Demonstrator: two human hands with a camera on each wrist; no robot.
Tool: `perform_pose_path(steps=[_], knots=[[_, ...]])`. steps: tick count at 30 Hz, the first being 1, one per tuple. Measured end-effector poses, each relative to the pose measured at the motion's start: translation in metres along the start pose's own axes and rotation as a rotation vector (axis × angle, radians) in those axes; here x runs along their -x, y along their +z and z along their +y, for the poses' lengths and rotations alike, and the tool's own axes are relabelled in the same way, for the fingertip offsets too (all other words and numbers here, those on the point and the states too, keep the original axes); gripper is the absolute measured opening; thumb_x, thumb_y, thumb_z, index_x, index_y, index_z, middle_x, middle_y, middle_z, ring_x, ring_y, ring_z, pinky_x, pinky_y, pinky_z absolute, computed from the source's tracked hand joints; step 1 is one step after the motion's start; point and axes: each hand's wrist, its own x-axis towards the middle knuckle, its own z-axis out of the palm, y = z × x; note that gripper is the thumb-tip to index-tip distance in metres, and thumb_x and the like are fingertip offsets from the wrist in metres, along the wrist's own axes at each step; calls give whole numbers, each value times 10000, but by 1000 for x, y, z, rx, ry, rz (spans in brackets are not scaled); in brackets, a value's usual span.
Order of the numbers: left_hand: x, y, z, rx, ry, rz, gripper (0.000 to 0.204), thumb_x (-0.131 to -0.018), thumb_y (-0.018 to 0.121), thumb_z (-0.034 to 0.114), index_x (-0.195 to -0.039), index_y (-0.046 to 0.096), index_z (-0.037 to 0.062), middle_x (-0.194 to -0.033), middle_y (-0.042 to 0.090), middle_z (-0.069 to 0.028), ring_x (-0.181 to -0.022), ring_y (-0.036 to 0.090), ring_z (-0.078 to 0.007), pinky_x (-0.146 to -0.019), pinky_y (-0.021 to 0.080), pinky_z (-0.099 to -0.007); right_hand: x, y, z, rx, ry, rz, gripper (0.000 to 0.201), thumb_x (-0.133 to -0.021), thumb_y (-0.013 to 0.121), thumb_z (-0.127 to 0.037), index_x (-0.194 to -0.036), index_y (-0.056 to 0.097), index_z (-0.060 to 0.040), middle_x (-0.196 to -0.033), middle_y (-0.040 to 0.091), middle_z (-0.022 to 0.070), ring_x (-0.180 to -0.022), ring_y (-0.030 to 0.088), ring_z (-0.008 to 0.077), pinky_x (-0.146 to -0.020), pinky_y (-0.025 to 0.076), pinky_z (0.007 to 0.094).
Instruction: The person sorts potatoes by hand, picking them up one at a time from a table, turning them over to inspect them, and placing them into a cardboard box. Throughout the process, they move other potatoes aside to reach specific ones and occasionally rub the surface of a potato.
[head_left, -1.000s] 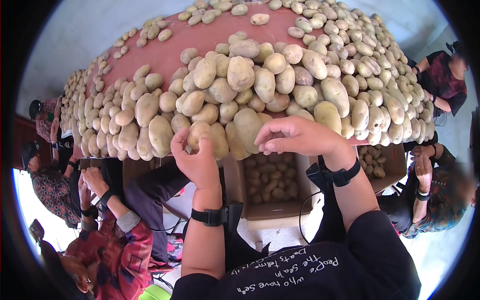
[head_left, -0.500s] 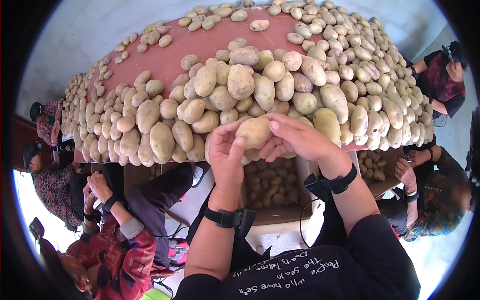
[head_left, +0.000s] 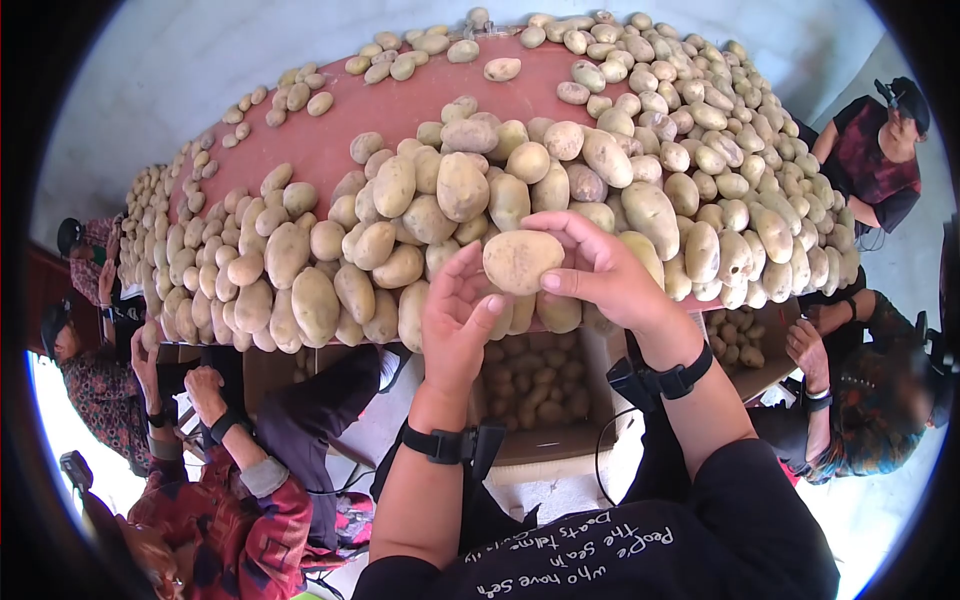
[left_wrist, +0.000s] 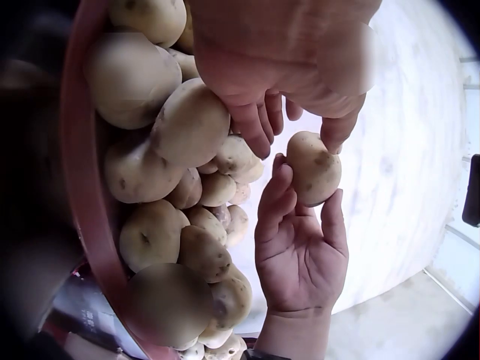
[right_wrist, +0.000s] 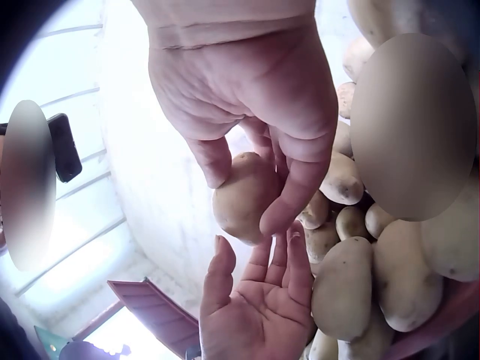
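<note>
A pale brown potato (head_left: 522,262) is held up in front of the pile, just above the table's near edge. My right hand (head_left: 610,275) pinches it, fingers over the top and thumb underneath. My left hand (head_left: 455,320) lies open below and to the left, its straight fingertips touching the potato. In the right wrist view the right hand (right_wrist: 255,97) grips the potato (right_wrist: 244,199) over the open left palm (right_wrist: 255,315). In the left wrist view the potato (left_wrist: 313,166) sits between the two hands.
A red table (head_left: 400,100) is heaped with potatoes (head_left: 460,190). Under its near edge stands a cardboard box (head_left: 540,380) of potatoes, with another box (head_left: 745,335) to the right. Other people sit at the left (head_left: 230,480) and right (head_left: 870,150).
My left hand picked a potato from the pile's near edge and raised it. The right hand took hold of it, and the left hand opened under it.
</note>
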Motion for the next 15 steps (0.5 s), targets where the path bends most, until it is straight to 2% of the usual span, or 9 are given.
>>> perform_pose_path(steps=[1, 4, 7, 8, 11, 15], knots=[[0, 1, 1, 1, -13, -23, 643, -924, 708, 215, -1439, 407, -27, -1334, 570, -150, -1196, 595, -237, -949, 551, -359, 1, 0, -1, -6, -4, 5, 577, -899, 714, -106, -1418, 468, -47, -1292, 591, 60, -1191, 581, 160, -979, 505, 322], [1, 2, 4, 64, -86, -73, 644, -925, 714, 238, -1432, 418, -25, -1324, 579, -146, -1172, 614, -237, -942, 556, -354, 1, 2, 2, 85, -92, -24, 551, -883, 693, -11, -1392, 488, -54, -1255, 602, 52, -1145, 588, 133, -941, 510, 304], [2, 1, 2, 70, -87, -65, 595, -894, 728, 130, -1404, 451, 3, -1327, 578, -140, -1195, 602, -231, -968, 545, -362, 1, 2, -2, 149, -46, -77, 566, -865, 676, 40, -1393, 490, -47, -1268, 599, 56, -1167, 581, 141, -971, 496, 315], [2, 0, 1, 72, -88, -62, 585, -883, 733, 94, -1395, 462, 12, -1329, 578, -138, -1202, 598, -230, -976, 542, -365, 1, 2, -1, 119, -47, -74, 559, -869, 678, 28, -1391, 491, -42, -1275, 596, 59, -1178, 576, 144, -982, 491, 320], [2, 2, 1, 22, 66, -79, 562, -850, 690, -73, -1361, 489, 44, -1370, 536, -133, -1261, 564, -246, -1034, 497, -380, 0, 1, 2, 55, -54, -66, 541, -884, 686, -21, -1390, 492, -30, -1293, 586, 66, -1206, 559, 152, -1012, 473, 331], [3, 0, -2, -119, 171, -50, 589, -801, 677, -119, -1331, 508, 72, -1431, 463, -137, -1334, 494, -260, -1085, 456, -395, -2, 3, 2, 68, -43, -88, 573, -914, 692, -165, -1418, 466, -13, -1363, 539, 77, -1282, 502, 172, -1085, 404, 343]])
